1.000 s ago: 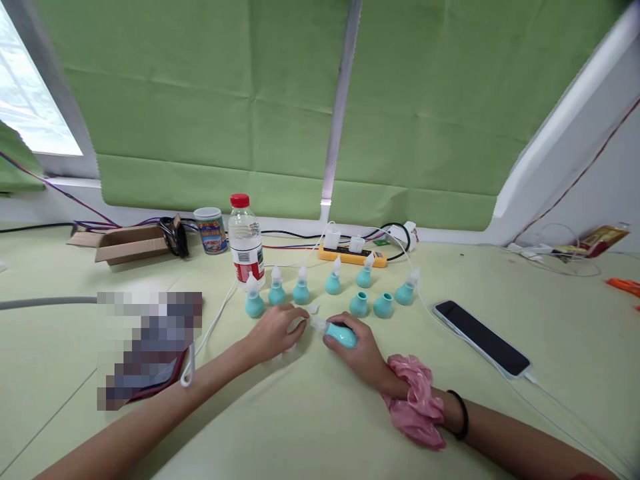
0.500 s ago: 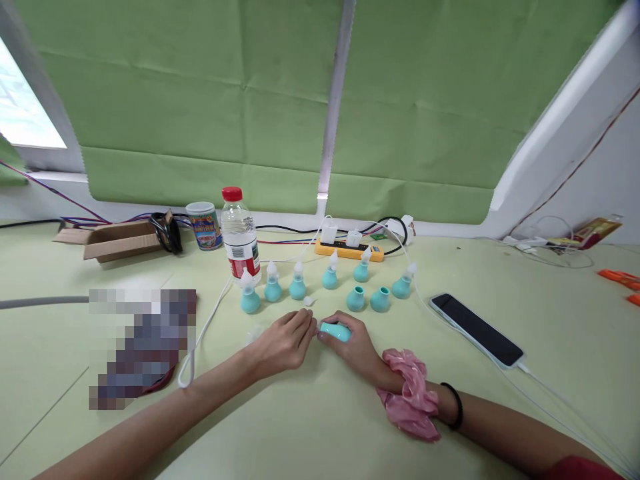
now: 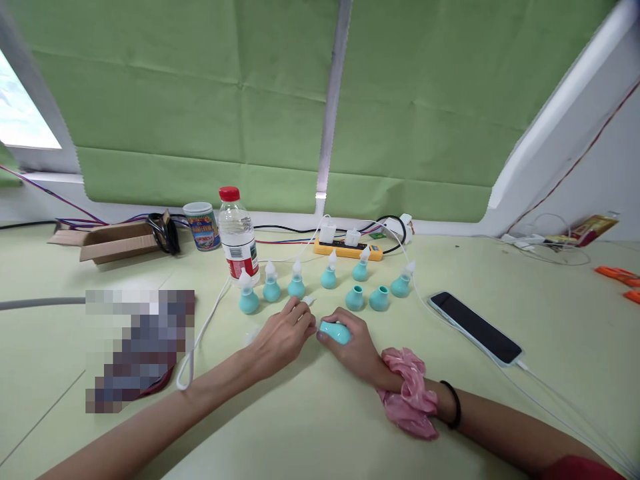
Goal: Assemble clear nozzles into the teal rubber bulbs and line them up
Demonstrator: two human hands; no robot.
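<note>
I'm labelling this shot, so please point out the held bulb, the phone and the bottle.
Held bulb (image 3: 337,332): head view, on its teal side.
Phone (image 3: 476,328): head view, mid-screen.
Bottle (image 3: 238,233): head view, on its clear wall below the red cap.

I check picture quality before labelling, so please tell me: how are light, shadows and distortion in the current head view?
Head view, light: window washed out, highlight on the teal bulb in the right hand; head view, shadow: soft along the left forearm; head view, distortion: side frames lean outward, likely wide-angle lens.
</note>
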